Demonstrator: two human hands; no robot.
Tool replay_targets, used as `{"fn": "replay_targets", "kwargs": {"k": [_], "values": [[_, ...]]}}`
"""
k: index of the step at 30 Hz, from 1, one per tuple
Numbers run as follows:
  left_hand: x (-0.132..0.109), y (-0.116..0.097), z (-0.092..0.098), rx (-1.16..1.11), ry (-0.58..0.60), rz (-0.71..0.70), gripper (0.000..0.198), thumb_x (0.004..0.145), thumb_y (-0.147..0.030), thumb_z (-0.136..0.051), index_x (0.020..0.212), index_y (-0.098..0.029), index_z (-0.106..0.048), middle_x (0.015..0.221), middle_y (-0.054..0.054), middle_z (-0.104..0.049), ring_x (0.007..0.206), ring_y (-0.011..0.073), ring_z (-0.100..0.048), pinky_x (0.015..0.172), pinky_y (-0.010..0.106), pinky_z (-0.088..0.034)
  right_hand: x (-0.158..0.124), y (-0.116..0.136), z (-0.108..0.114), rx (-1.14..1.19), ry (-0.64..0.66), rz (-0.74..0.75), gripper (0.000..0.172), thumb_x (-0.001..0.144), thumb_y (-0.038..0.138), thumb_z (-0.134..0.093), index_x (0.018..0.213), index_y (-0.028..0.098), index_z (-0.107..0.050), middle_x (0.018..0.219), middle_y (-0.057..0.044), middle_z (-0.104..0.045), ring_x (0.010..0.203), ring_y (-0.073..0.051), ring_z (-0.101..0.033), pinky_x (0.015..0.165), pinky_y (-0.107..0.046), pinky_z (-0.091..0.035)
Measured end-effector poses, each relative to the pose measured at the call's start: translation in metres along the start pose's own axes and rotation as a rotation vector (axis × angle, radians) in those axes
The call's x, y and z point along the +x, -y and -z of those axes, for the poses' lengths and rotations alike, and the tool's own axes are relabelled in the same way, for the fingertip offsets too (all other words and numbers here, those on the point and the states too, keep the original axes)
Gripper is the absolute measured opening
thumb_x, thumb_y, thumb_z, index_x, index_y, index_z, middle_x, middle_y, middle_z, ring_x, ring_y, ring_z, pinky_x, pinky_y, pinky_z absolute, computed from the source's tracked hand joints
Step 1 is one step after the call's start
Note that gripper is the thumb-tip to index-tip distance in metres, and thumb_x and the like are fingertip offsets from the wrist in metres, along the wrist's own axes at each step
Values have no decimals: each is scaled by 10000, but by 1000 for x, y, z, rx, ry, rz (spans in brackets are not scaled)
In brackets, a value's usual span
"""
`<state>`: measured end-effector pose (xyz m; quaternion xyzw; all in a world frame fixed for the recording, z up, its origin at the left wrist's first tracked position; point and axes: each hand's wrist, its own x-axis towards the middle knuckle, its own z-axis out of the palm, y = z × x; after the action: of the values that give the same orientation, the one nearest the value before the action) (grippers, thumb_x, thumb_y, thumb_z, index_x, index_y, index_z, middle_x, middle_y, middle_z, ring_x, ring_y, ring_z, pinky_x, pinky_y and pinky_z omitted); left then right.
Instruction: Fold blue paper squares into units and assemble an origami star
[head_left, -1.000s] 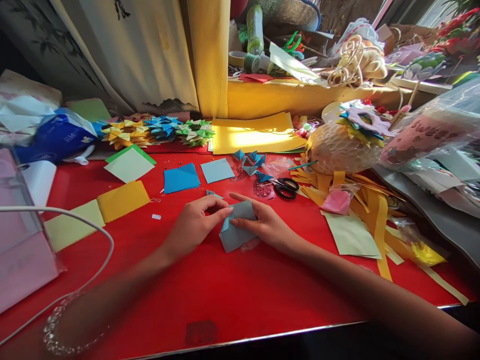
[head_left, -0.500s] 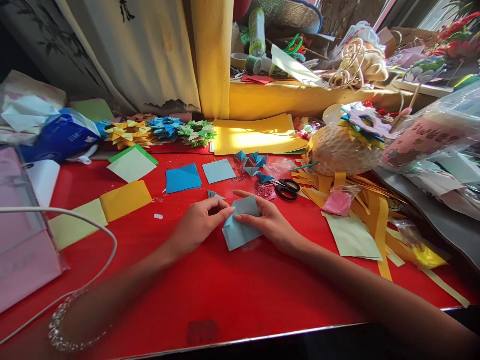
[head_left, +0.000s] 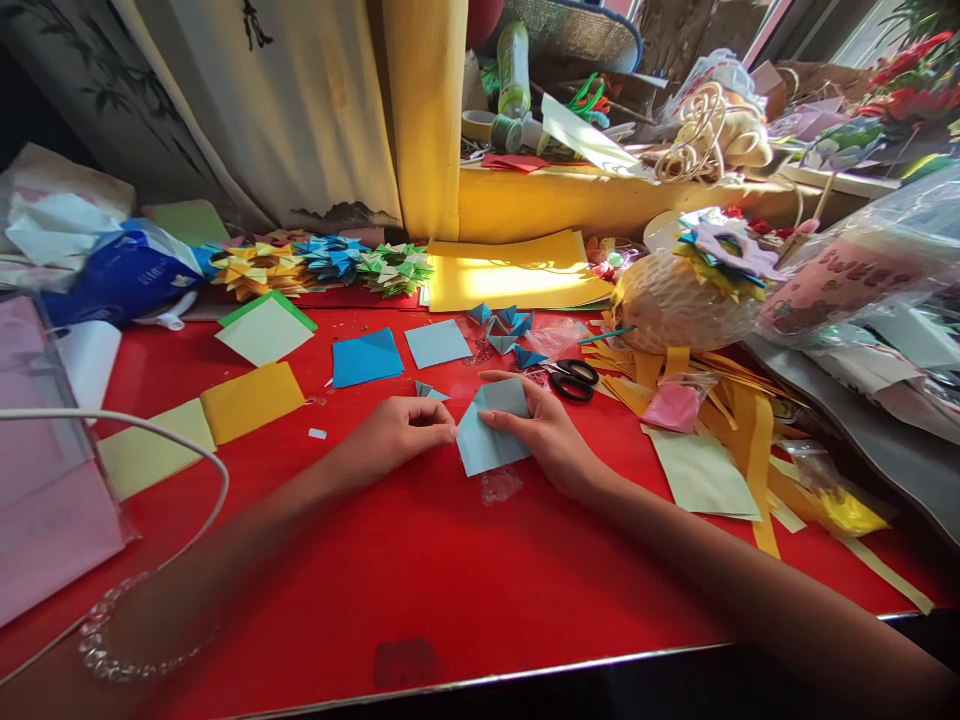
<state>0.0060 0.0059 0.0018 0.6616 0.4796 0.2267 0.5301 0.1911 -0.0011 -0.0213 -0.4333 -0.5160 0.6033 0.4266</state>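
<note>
My right hand [head_left: 551, 435] is closed on a light blue square of origami paper [head_left: 491, 450], thumb on top and fingers behind. The paper's upper left corner is folded over. At the paper's left edge, my left hand [head_left: 409, 435] has its thumb and fingers pinched together; whether the edge lies between the tips, I cannot tell. Just beyond my hands lies a small folded blue piece [head_left: 429, 391]. More folded blue pieces [head_left: 508, 325] sit farther back, near black-handled scissors [head_left: 574, 380]. A blue paper stack [head_left: 367, 358] and a light blue stack [head_left: 438, 344] lie behind my left hand.
Yellow papers [head_left: 251, 402] and green papers [head_left: 266, 330] lie left on the red table [head_left: 420, 580]. A white cable [head_left: 223, 480] crosses the left front. Pale green sheets [head_left: 705, 475] and yellow strips [head_left: 763, 470] are at right. Folded paper rings [head_left: 394, 268] line the back.
The light blue paper has turned and moved slightly up and right with my right hand. My left fingertips have come off its face to its left edge.
</note>
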Motion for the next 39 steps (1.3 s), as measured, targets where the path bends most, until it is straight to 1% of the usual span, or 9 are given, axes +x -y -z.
{"fn": "replay_targets", "kwargs": {"k": [4, 8, 14, 17, 20, 25, 28, 37, 39], "values": [[1, 3, -4, 43, -157, -91, 249, 752, -410, -548, 772, -165, -590, 748, -4, -583, 698, 129, -507, 625, 229, -382, -2, 1, 0, -86, 110, -3, 461, 715, 258, -633, 1147, 229, -476, 824, 5, -547, 703, -114, -519, 583, -204, -423], [1, 7, -9, -45, -171, -112, 244, 764, -395, -549, 765, -159, -611, 775, 6, -609, 726, 132, -528, 649, 224, -396, -4, 1, 0, -141, 162, 5, 463, 737, 267, -615, 1171, 233, -458, 792, 15, -539, 674, -106, -519, 551, -191, -419], [0, 7, -11, -113, -159, -90, 250, 757, -392, -565, 810, -162, -649, 821, 22, -647, 782, 162, -561, 678, 236, -420, -3, 1, 0, -163, 200, 15, 445, 748, 266, -603, 1167, 212, -464, 830, 1, -563, 704, -108, -527, 574, -189, -428], [0, 8, -11, -172, -173, -70, 242, 746, -381, -585, 808, -162, -667, 813, 22, -652, 801, 168, -565, 713, 247, -422, -1, -2, 0, -137, 165, 55, 366, 785, 293, -558, 1133, 192, -505, 850, -15, -589, 720, -111, -542, 587, -192, -429], [2, 10, -9, -252, -216, -37, 220, 727, -360, -615, 806, -165, -680, 757, 14, -644, 742, 152, -561, 690, 248, -423, -1, -7, 1, -137, 90, 118, 290, 819, 308, -512, 1072, 179, -568, 888, -31, -632, 768, -124, -571, 626, -204, -438], [1, 11, -8, -356, -195, -14, 205, 736, -336, -612, 824, -166, -686, 700, 9, -619, 698, 144, -557, 659, 252, -424, -5, -6, 2, -258, 48, 231, 279, 845, 266, -475, 1076, 229, -627, 1012, -10, -663, 903, -150, -593, 744, -235, -450], [0, 10, -8, -377, -190, -21, 190, 741, -325, -611, 807, -165, -688, 680, 6, -615, 680, 135, -552, 653, 246, -425, -7, -3, 2, -287, 36, 264, 270, 845, 239, -475, 1052, 236, -648, 1046, 4, -665, 941, -158, -601, 793, -248, -451], [0, 10, -8, -417, -172, -18, 186, 739, -309, -614, 826, -166, -695, 701, 13, -631, 683, 134, -556, 648, 244, -432, -8, -1, 1, -330, 30, 305, 253, 833, 213, -484, 997, 221, -676, 1018, -1, -678, 927, -162, -621, 785, -240, -468], [0, 10, -8, -408, -180, -19, 186, 734, -308, -618, 820, -163, -696, 708, 15, -635, 674, 126, -546, 634, 233, -425, -9, -2, 2, -358, 31, 302, 265, 839, 216, -473, 1019, 214, -668, 1008, -5, -680, 902, -159, -622, 750, -233, -470]]}}
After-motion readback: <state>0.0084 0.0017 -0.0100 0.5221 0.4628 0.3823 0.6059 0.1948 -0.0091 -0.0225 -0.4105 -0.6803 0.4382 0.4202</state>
